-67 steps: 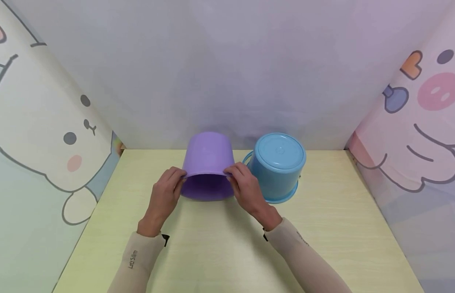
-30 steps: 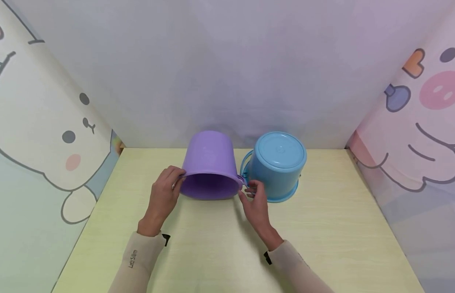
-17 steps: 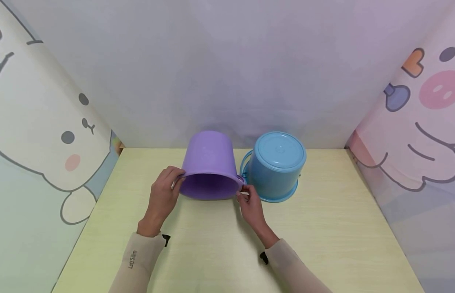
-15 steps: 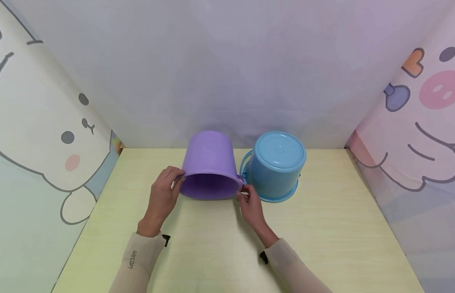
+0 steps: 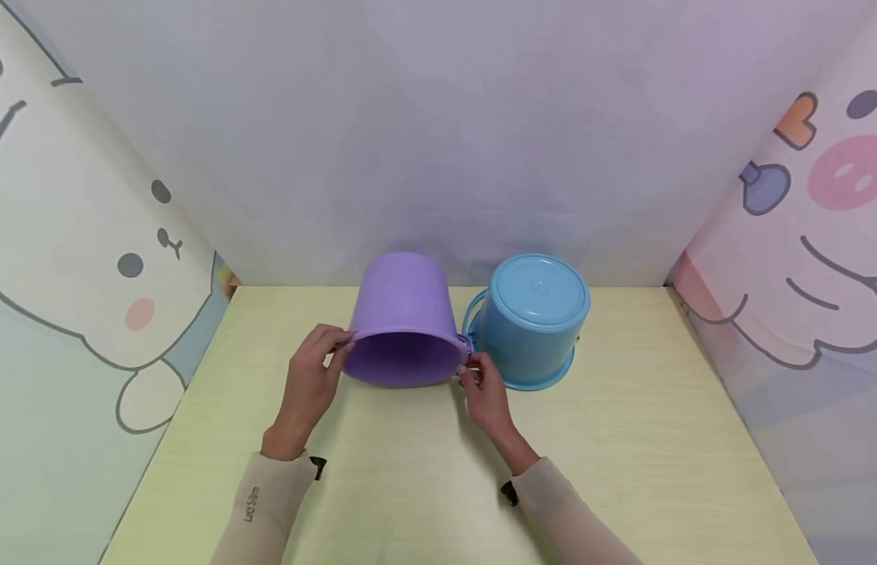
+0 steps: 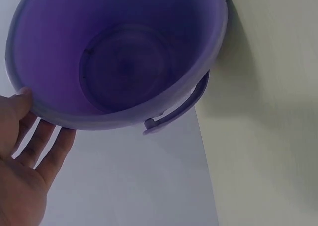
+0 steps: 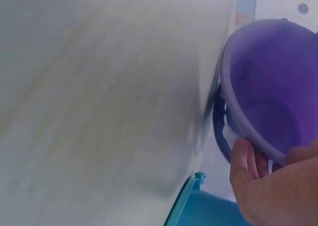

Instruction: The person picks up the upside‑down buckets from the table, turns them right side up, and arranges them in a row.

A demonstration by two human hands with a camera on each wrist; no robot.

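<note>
A purple bucket (image 5: 403,294) lies tipped with its mouth facing me and its base toward the back wall. At the left of its rim my left hand (image 5: 312,373) pinches the edge; in the left wrist view the thumb is inside and the fingers are under the outside. My right hand (image 5: 487,400) holds the lower right of the rim with bent fingers, beside the handle's joint. The bucket's curved handle (image 6: 184,107) hangs along the outside underneath. Inside, the bucket shows only its round bottom (image 6: 129,67).
Just right of the purple bucket, a blue bucket (image 5: 540,290) stands upside down, its handle (image 5: 473,310) out to the left. Both are on a pale wooden table (image 5: 403,486). A plain wall (image 5: 438,141) rises behind, with cartoon-printed sheets on both sides.
My right hand has left the upper right of the rim and moved down to its lower right, near the handle joint. Lately my left hand has shifted slightly left with the rim.
</note>
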